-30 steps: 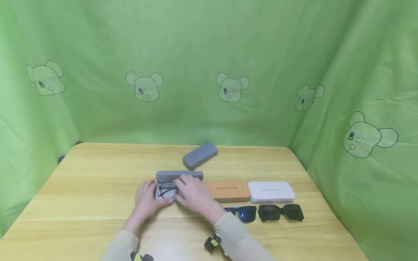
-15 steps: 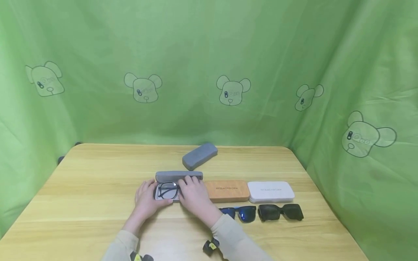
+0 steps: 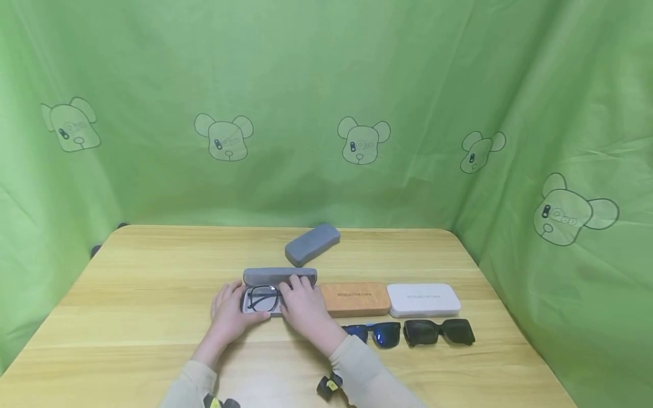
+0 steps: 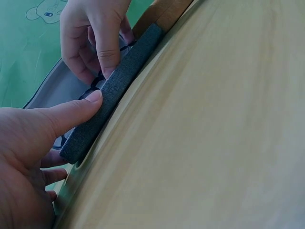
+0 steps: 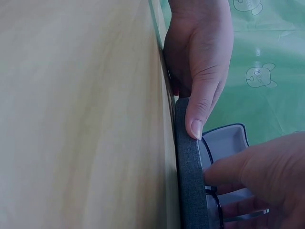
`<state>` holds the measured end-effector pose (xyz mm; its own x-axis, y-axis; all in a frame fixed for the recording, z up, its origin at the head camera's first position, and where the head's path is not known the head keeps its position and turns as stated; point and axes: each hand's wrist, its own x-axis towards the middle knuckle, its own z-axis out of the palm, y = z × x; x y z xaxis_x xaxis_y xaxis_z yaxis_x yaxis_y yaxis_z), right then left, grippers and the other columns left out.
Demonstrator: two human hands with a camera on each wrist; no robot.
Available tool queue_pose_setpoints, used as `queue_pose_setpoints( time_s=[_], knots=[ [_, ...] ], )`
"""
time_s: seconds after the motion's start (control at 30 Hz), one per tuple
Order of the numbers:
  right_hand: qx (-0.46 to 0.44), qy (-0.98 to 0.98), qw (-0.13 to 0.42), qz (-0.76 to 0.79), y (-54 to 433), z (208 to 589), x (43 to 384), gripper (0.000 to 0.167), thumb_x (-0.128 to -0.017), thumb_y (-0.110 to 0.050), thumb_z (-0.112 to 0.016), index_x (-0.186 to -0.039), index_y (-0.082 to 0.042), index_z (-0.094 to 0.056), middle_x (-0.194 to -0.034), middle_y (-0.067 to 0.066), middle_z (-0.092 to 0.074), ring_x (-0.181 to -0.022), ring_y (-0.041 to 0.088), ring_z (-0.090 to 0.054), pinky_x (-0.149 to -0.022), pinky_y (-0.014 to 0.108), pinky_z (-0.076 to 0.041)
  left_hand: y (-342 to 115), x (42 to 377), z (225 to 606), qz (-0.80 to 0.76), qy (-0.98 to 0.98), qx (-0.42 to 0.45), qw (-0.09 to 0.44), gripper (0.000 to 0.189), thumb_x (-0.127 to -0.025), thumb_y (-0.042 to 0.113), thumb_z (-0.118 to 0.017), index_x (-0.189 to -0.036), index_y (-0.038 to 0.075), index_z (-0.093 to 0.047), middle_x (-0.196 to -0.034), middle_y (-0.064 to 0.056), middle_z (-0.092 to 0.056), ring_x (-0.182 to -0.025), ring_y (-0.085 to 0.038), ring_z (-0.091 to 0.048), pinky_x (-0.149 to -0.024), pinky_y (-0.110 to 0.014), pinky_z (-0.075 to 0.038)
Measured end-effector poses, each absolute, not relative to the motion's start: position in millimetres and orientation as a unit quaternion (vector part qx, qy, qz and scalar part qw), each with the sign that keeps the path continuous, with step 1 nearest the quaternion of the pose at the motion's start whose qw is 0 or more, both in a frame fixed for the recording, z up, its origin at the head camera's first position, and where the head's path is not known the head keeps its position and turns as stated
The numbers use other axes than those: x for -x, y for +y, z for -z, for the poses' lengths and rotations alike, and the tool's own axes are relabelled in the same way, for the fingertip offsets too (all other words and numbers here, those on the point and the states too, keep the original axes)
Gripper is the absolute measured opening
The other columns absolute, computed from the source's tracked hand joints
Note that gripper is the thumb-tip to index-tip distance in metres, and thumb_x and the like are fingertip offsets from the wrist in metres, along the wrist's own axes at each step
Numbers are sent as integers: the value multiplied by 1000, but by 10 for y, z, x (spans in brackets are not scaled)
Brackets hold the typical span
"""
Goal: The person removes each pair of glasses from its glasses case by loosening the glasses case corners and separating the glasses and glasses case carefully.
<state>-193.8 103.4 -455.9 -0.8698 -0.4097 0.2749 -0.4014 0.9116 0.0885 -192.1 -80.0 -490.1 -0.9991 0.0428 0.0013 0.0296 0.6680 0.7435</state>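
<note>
An open grey glasses case (image 3: 279, 276) lies on the table with its lid raised at the back. Inside rests a pair of black-framed eyeglasses (image 3: 264, 298), the right lens covered by fingers. My left hand (image 3: 228, 311) grips the case's left end, thumb over the front wall (image 4: 114, 93) and fingers round the far side. My right hand (image 3: 305, 309) reaches into the case with bent fingers and pinches the eyeglasses near the bridge, its thumb just behind the front wall in the left wrist view.
Right of the open case stand an orange-brown case (image 3: 354, 298) and a white case (image 3: 424, 300). In front lie blue-lensed sunglasses (image 3: 385, 334), partly behind my right forearm, and black sunglasses (image 3: 440, 332). A closed grey case (image 3: 313, 244) sits behind. Green curtains (image 3: 296, 187) enclose the table.
My right hand has shifted slightly to the right over the eyeglasses, showing more of the left lens and frame. The left hand keeps its grip on the case.
</note>
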Motion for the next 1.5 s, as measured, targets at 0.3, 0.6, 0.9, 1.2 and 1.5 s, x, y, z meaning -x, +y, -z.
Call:
queue_pose_setpoints(
  time_s=[0.3,0.6,0.9,1.2,1.5],
  knots=[
    [-215,-965,148,14,1040,4573,1943,29,-88,-27,-68,-115,-18,-65,-107,4,-61,-95,22,-58,-69,36,-56,-790,1919,4898,-408,913,-19,9,94,-71,41,-83,-140,-7,-43,-154,-27,-31,-145,-49,-14,-119,-63,-5],
    [-218,-958,185,14,1039,4573,1951,24,-88,-25,-69,-110,-17,-67,-100,4,-62,-86,21,-57,-61,33,-53,-793,1935,4886,-407,913,-18,12,94,-72,42,-82,-141,-7,-42,-155,-26,-29,-146,-48,-13,-119,-63,-4],
    [-220,-956,193,11,1036,4579,1963,22,-87,-24,-69,-108,-17,-68,-98,4,-62,-82,22,-59,-57,31,-54,-788,1944,4904,-406,913,-21,3,93,-71,42,-83,-140,-7,-43,-154,-26,-31,-145,-49,-15,-119,-64,-5],
    [-222,-954,202,7,1032,4580,1939,21,-85,-22,-71,-105,-16,-68,-94,4,-62,-79,21,-58,-54,29,-52,-790,1929,4916,-409,912,-18,7,95,-70,42,-83,-141,-6,-43,-154,-26,-31,-145,-48,-15,-119,-63,-5],
    [-220,-949,224,10,1017,4571,1915,25,-78,-21,-75,-101,-16,-68,-90,4,-61,-78,21,-58,-55,30,-51,-791,1933,4927,-408,913,-15,9,96,-70,42,-84,-141,-7,-42,-155,-26,-30,-146,-48,-14,-119,-63,-5]
  ],
)
